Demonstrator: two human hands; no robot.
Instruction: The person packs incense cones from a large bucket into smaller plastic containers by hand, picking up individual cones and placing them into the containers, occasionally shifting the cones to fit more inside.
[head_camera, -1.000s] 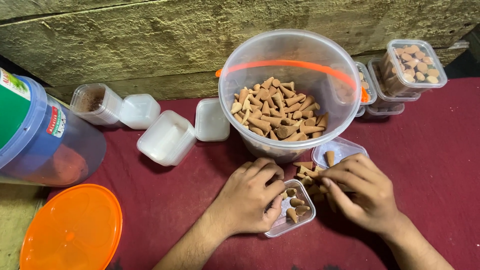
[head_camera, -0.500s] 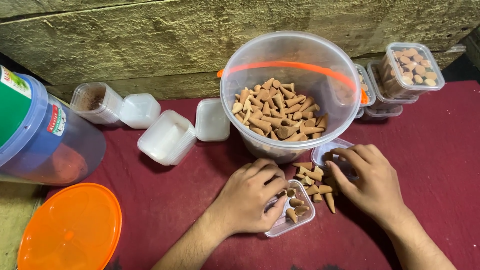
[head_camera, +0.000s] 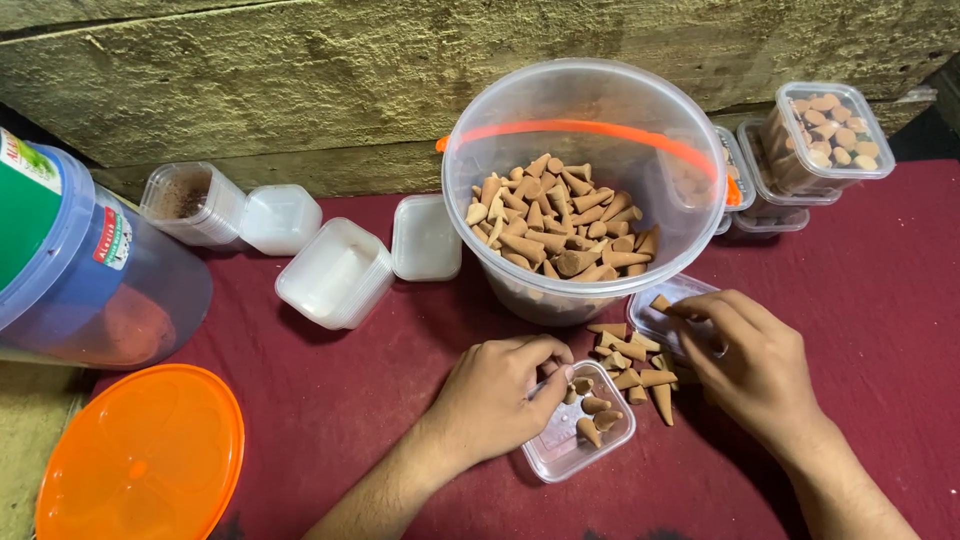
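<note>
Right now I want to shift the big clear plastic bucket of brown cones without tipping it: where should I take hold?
Grip the clear plastic bucket by its orange handle, coming from straight above. The handle arches across the open top, and the bucket stands upright with cones inside, so a vertical lift should keep it level.

Bucket (head_camera: 598, 190) of cones stands far centre; loose cones (head_camera: 632, 365) lie just near it, between small box (head_camera: 580, 435) and lid (head_camera: 668, 312). Filled boxes (head_camera: 825, 135) far right; round lid (head_camera: 140, 455) near left.

glossy clear plastic bucket (head_camera: 590, 110), matt clay-like cones (head_camera: 560, 225), rough wood beam (head_camera: 300, 70)
</note>
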